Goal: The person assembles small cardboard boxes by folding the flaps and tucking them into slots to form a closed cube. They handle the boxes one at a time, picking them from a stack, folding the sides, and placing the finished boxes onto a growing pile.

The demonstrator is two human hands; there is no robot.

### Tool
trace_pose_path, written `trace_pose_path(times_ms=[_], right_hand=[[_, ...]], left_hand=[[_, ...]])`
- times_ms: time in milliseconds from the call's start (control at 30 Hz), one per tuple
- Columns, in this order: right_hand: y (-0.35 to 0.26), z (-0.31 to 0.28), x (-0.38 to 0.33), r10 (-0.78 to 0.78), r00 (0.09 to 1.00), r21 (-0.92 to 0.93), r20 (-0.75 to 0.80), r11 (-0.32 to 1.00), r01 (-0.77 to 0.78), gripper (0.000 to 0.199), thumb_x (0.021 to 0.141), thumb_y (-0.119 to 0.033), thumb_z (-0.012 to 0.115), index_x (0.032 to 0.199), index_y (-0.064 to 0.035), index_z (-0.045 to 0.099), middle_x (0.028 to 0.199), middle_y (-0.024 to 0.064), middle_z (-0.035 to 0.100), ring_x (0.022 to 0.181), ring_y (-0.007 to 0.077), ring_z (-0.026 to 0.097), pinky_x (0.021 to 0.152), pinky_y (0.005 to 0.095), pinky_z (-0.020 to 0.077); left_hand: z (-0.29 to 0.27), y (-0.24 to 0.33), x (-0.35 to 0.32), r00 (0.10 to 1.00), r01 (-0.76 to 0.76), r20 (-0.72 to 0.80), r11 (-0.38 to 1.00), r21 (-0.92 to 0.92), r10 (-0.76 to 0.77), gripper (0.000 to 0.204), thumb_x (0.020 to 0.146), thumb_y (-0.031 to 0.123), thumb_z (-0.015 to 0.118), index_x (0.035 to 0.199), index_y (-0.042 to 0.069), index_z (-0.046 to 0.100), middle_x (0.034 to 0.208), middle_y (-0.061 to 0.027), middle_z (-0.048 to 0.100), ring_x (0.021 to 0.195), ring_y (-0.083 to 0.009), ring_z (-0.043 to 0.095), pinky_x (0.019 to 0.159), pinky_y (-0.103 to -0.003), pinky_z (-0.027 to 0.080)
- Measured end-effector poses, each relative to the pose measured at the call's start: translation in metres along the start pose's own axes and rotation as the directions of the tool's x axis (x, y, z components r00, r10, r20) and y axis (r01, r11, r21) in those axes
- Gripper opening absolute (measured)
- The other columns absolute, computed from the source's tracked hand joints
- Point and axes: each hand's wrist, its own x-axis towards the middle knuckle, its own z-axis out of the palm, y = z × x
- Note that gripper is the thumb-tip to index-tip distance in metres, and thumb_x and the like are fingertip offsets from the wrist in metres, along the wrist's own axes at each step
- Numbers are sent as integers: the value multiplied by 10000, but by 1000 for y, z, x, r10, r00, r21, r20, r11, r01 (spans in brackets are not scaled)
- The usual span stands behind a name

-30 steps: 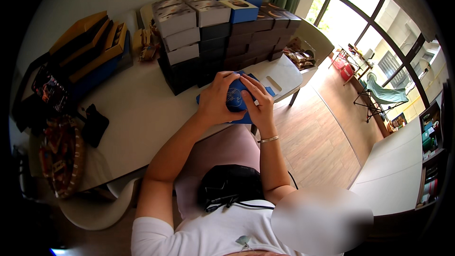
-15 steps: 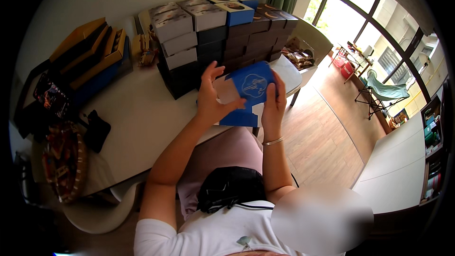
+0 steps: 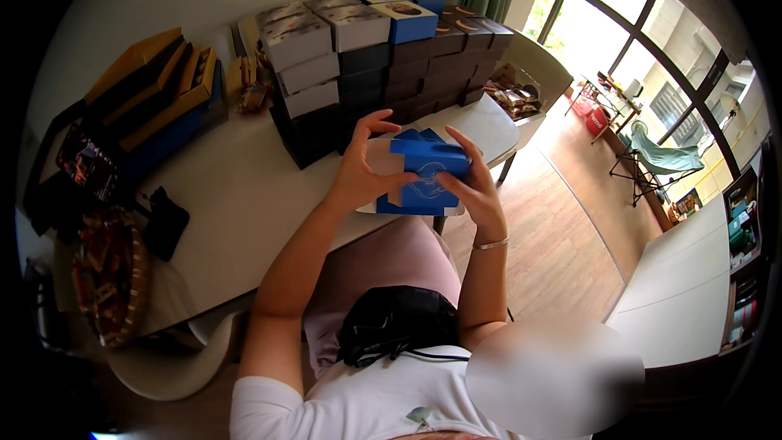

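Observation:
A partly folded blue cardboard box (image 3: pixel 427 169) is between my two hands, just above the near edge of the table. White line print shows on its blue face, and a pale flap sticks out at its left. My left hand (image 3: pixel 363 169) grips the left side, thumb on the pale flap and index finger arched above. At the right side, my right hand (image 3: pixel 479 194) holds the box with its thumb on the printed face; its index finger stretches over the top edge. More blue card shows behind and below; where one piece ends I cannot tell.
Stacked boxes (image 3: pixel 391 57) in white, black, brown and blue line the back of the white table (image 3: pixel 236 187). Open trays (image 3: pixel 163 98) lean at the left, near a basket of packets (image 3: pixel 110 277) and a black pouch (image 3: pixel 167 224). A chair (image 3: pixel 175 371) stands at the near left.
My right hand has moved down, its thumb now on the printed face. The box has turned and come lower, with its top edge folded. My left thumb now meets the flap.

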Motion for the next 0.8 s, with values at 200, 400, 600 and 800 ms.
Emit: trace_pose_path(times_ms=[200,400,600,800], right_hand=[[21,9,6,-39,943,468,-331,861,200,478,893,10,681,1327,-37,486,1208,95,566,1118,162,567,961,295,504],[42,16,8,-52,971,144,-232,986,87,392,888,-57,718,1225,-30,521,1123,86,593,1057,134,571,904,265,488],[24,16,9,119,959,313,-256,949,-34,317,991,-257,607,1217,-44,546,1082,43,625,1000,96,595,836,243,486],[39,12,9,283,944,585,-168,800,-135,230,1004,-157,554,1204,-44,572,1104,42,638,1001,130,624,817,262,518]], left_hand=[[3,-18,-1,990,131,29,849,-511,-136,920,782,245,832,1494,133,260,1325,-111,480,1117,-192,578,903,-394,569],[13,-3,-5,915,403,103,866,-297,-390,794,878,256,757,1485,113,266,1287,-137,535,1172,-216,562,803,-363,601],[8,-26,-6,966,195,171,981,11,-194,808,883,286,752,1502,125,258,1325,-135,536,1193,-254,569,865,-347,549],[17,-23,-6,980,67,178,991,116,-87,823,849,205,782,1498,134,280,1290,-147,543,1126,-285,574,935,-379,502]])
